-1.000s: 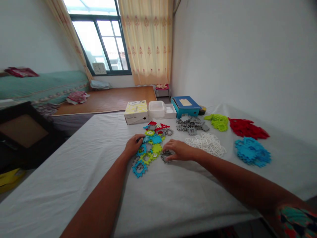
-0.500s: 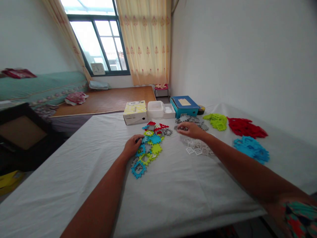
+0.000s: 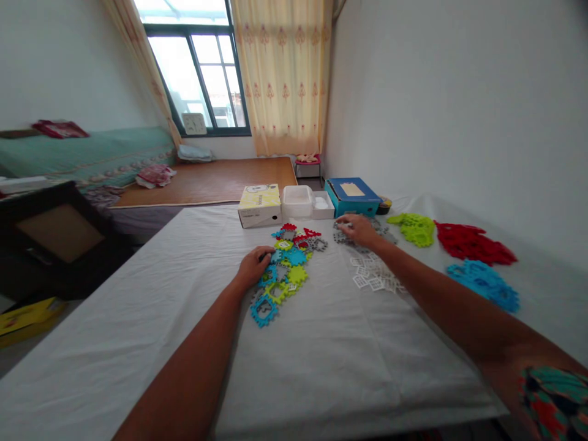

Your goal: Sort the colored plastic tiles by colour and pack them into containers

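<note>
My left hand (image 3: 254, 266) rests at the left side of a mixed heap of cog-edged plastic pieces (image 3: 296, 274) in blue, lime, red and grey. Its fingers are curled, and what they hold, if anything, is hidden. Over a pile of grey toothed pieces (image 3: 384, 231) lies my right hand (image 3: 357, 229), fingers reaching left and somewhat apart, touching the pile. I see no piece plainly gripped in it. White lattice squares (image 3: 376, 282) lie just below that wrist.
Lime (image 3: 416, 231), red (image 3: 473, 242) and blue (image 3: 484, 285) piles sit along the right. At the back stand a yellow-white box (image 3: 260, 207), a clear plastic tub (image 3: 297, 202), a small white box (image 3: 323, 206) and a blue box (image 3: 353, 196). White cloth (image 3: 174, 275) covers the table.
My right hand has moved onto the grey pile from its left edge, and its fingers have loosened. My left hand stays beside the mixed heap. The whole view has shifted slightly.
</note>
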`<control>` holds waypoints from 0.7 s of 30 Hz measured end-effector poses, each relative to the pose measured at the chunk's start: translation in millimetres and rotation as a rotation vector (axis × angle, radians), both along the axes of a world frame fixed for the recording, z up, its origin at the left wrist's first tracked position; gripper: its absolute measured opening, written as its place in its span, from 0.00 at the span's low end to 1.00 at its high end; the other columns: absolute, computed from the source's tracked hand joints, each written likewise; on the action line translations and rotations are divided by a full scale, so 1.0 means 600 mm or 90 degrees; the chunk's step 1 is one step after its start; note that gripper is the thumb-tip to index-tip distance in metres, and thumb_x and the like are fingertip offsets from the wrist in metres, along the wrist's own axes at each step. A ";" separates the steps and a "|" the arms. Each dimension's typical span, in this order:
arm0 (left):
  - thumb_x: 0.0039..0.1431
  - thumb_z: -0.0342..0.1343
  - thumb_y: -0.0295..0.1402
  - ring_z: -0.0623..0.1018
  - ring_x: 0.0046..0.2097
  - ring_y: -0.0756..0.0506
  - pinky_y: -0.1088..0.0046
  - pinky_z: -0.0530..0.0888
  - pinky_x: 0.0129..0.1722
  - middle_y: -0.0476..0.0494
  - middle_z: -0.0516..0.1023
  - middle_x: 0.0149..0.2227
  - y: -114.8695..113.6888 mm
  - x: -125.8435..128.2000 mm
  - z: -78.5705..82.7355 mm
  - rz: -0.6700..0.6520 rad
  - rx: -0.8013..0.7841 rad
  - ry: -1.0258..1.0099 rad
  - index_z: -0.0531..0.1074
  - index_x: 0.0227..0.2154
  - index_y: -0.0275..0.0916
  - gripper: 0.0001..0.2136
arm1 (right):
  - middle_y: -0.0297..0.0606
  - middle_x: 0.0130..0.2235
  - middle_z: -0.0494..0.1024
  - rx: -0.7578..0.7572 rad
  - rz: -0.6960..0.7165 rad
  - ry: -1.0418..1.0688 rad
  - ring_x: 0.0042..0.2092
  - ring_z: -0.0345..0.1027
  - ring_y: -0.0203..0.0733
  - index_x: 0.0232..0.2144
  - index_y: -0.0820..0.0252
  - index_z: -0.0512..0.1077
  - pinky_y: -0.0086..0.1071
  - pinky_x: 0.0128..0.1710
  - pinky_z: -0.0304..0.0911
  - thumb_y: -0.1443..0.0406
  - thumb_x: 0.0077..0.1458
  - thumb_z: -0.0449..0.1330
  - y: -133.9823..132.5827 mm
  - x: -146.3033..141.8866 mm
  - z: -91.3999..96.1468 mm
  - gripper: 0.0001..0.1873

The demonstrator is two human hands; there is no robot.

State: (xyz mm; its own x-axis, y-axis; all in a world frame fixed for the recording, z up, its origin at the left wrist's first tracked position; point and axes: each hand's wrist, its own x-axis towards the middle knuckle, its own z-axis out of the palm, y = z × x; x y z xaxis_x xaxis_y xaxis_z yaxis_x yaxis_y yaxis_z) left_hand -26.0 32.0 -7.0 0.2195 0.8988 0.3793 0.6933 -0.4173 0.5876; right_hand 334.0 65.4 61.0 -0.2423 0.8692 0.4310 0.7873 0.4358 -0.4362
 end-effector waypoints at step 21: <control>0.56 0.47 0.42 0.76 0.50 0.42 0.62 0.70 0.56 0.43 0.79 0.48 0.008 -0.007 0.005 0.001 -0.021 0.017 0.76 0.43 0.41 0.18 | 0.43 0.39 0.80 0.094 0.219 -0.216 0.41 0.72 0.42 0.42 0.60 0.74 0.35 0.44 0.63 0.64 0.64 0.53 -0.182 -0.092 -0.029 0.11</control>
